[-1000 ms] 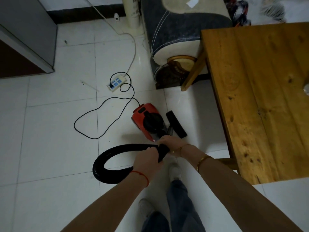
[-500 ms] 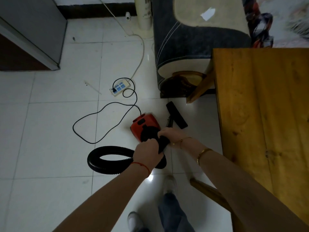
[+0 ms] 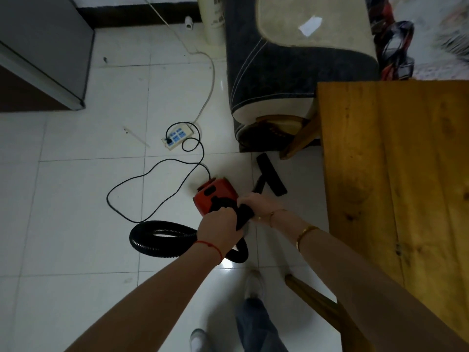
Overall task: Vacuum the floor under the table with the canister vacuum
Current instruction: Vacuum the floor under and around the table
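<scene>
just two hands (image 3: 250, 212), one hose (image 3: 162, 240)

Single head view, worn high, looking steeply down and forward. Wide-angle, edges bent. Hands (image 3: 223, 224) near, frame centre. Floor (image 3: 76, 199) fills 9 o'clock side, table (image 3: 406, 174) 3 o'clock, sofa (image 3: 291, 72) 12 o'clock. Light dim, far corners perhaps blurred.
</scene>
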Tool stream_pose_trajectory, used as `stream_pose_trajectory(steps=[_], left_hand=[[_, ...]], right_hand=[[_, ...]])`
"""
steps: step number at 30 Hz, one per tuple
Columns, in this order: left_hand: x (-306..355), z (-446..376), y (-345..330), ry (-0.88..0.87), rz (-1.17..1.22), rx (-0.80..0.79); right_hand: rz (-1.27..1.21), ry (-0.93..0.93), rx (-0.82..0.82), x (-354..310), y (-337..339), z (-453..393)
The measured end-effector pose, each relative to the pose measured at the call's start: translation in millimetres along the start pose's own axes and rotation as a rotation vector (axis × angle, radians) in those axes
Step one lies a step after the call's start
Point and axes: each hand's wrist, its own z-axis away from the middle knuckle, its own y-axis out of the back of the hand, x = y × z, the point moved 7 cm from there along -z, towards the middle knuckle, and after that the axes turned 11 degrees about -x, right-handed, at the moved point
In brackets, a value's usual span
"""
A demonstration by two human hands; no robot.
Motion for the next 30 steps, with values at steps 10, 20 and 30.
stream_pose_trajectory(steps=[10, 20, 30], left_hand=[[-50.1, 39.8, 0.2, 0.033, -0.095, -0.008], [0.9, 4.5, -1.7, -0.107, -0.163, -0.002], [-4.2, 16.8, -26.5, -0.181, -0.249, -0.026]], right_hand=[[-0.1, 0.051, 0.047, -63.1, -23.2, -7.2], [-0.135, -0.064, 0.156, -2.2, -13.0, 10.7], [-0.128, -0.098, 0.133, -15.6, -48.4, 27.7]])
